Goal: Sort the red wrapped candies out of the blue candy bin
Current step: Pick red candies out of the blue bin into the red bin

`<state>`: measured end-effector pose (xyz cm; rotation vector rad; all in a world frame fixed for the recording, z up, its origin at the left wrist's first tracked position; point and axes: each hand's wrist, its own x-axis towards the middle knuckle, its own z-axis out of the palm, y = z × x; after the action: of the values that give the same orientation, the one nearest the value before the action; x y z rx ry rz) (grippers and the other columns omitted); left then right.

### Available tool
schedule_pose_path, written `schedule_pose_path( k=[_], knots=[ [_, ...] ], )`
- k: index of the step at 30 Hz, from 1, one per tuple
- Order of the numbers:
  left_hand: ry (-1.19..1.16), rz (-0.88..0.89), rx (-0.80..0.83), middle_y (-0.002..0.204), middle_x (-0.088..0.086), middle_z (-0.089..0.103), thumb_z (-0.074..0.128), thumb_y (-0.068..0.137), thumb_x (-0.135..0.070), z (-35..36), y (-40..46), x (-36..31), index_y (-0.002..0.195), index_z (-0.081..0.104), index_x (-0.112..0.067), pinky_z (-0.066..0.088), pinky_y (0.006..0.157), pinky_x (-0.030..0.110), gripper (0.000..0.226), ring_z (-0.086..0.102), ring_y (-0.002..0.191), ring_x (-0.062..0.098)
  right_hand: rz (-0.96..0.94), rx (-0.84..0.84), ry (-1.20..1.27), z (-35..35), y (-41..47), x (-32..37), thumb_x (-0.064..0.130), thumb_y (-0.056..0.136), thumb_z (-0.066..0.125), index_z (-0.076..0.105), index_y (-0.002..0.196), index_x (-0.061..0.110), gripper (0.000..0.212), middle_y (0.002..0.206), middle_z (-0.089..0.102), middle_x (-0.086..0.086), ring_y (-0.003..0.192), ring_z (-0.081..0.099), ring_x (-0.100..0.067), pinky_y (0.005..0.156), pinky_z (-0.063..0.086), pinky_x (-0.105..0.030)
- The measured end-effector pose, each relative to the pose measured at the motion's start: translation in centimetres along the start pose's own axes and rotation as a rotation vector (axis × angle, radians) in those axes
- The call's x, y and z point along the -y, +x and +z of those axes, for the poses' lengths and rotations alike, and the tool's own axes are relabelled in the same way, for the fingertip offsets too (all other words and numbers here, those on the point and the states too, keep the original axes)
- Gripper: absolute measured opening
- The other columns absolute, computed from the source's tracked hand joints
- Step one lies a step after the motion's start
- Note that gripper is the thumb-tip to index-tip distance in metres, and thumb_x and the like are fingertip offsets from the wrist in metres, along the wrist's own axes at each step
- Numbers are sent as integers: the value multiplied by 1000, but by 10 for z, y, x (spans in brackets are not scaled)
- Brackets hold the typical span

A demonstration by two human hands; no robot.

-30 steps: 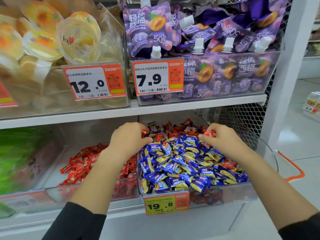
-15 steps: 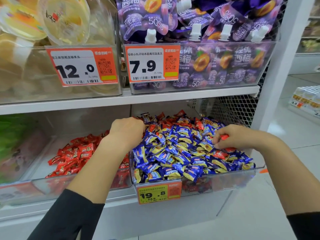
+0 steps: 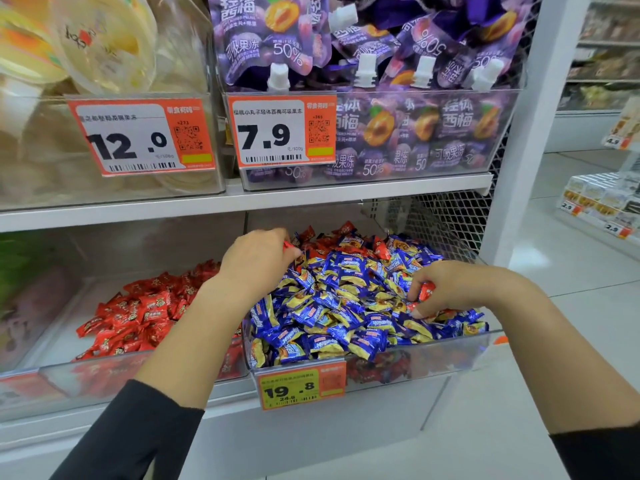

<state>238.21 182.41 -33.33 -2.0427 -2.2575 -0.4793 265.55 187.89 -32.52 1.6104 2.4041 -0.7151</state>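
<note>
A clear bin (image 3: 450,355) on the lower shelf is heaped with blue and yellow wrapped candies (image 3: 332,306). Several red wrapped candies (image 3: 322,242) lie mixed in at its back. My left hand (image 3: 258,261) is curled over the bin's back left corner and pinches a red candy (image 3: 286,245) at its fingertips. My right hand (image 3: 450,289) sits over the right side of the heap, its fingers curled round a red candy (image 3: 426,292). Another clear bin (image 3: 55,375) to the left holds a pile of red candies (image 3: 138,313).
The shelf above carries a bin of purple jelly pouches (image 3: 381,133) and a bin of yellow fruit cups (image 3: 104,46), each with an orange price tag. A white upright post (image 3: 530,133) stands right of the bins. Tiled floor and another display (image 3: 602,202) lie to the right.
My right hand moved from the bin's back right down to its right side, still holding a red candy. My left hand stayed at the back left. The view tilted downward.
</note>
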Motion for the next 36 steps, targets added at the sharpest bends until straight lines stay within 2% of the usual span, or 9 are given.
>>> schedule_pose_path(
  k=[5, 12, 17, 20, 24, 26, 29, 33, 36],
  knots=[
    [-88, -72, -31, 93, 15, 64, 50, 97, -36, 3, 9, 1, 103, 58, -7, 42, 67, 34, 31, 59, 87, 36, -65, -184, 92, 0, 3, -1, 26, 89, 60, 68, 93, 22, 10, 75, 62, 5, 55, 49, -9, 53, 39, -21],
    [-151, -104, -40, 109, 16, 48, 44, 98, -20, 14, 16, -11, 114, 50, -6, 44, 68, 37, 23, 56, 80, 35, -71, -544, 547, 2, 22, 6, 43, 85, 68, 61, 75, 13, 32, 66, 68, -5, 59, 68, -16, 65, 54, -29],
    [-124, -116, 13, 69, 3, 46, 49, 93, -18, 21, 20, -10, 89, 48, -6, 35, 59, 30, 13, 53, 73, 29, -34, -764, 526, 8, 55, 21, 32, 87, 67, 67, 87, 13, 19, 91, 69, -9, 79, 61, -20, 73, 42, -26],
    [-100, -99, 15, 69, 5, 48, 49, 93, -17, 21, 19, -14, 84, 45, -7, 35, 58, 30, 14, 47, 67, 26, -44, -678, 392, 10, 73, 28, 12, 91, 57, 60, 128, 14, 37, 116, 66, -9, 98, 62, -24, 81, 44, -25],
    [-111, -86, -11, 68, 5, 50, 48, 94, -17, 25, 19, -13, 81, 42, -10, 34, 53, 29, 16, 45, 60, 22, -28, -384, 273, 11, 89, 29, 10, 90, 51, 40, 143, 17, 55, 117, 63, -21, 80, 59, -26, 72, 48, -35],
    [-118, -85, -16, 66, 1, 44, 47, 94, -17, 26, 18, -13, 81, 41, -10, 32, 52, 29, 16, 43, 58, 20, -24, -314, 218, 11, 94, 29, 16, 92, 54, 39, 143, 16, 53, 122, 60, -19, 87, 60, -27, 77, 50, -36],
    [-105, -71, -27, 73, 3, 47, 47, 94, -18, 27, 17, -12, 84, 44, -11, 35, 60, 30, 12, 47, 66, 25, 6, -318, 65, 14, 98, 31, 23, 92, 54, 53, 129, 10, 39, 89, 57, -7, 79, 54, -23, 63, 42, -30],
    [-131, -67, -42, 78, 5, 55, 47, 93, -19, 26, 16, -10, 94, 55, -10, 40, 61, 31, 12, 54, 72, 27, 14, -410, -6, 22, 100, 35, 16, 88, 52, 59, 122, 14, 35, 103, 64, -9, 89, 58, -28, 64, 42, -29],
    [-163, -66, -93, 91, 7, 61, 49, 93, -18, 23, 15, -10, 105, 60, -12, 47, 65, 33, 18, 58, 77, 29, 10, -467, 64, 23, 98, 32, 14, 86, 53, 62, 114, 9, 30, 90, 66, -11, 79, 61, -28, 62, 48, -36]
  ],
)
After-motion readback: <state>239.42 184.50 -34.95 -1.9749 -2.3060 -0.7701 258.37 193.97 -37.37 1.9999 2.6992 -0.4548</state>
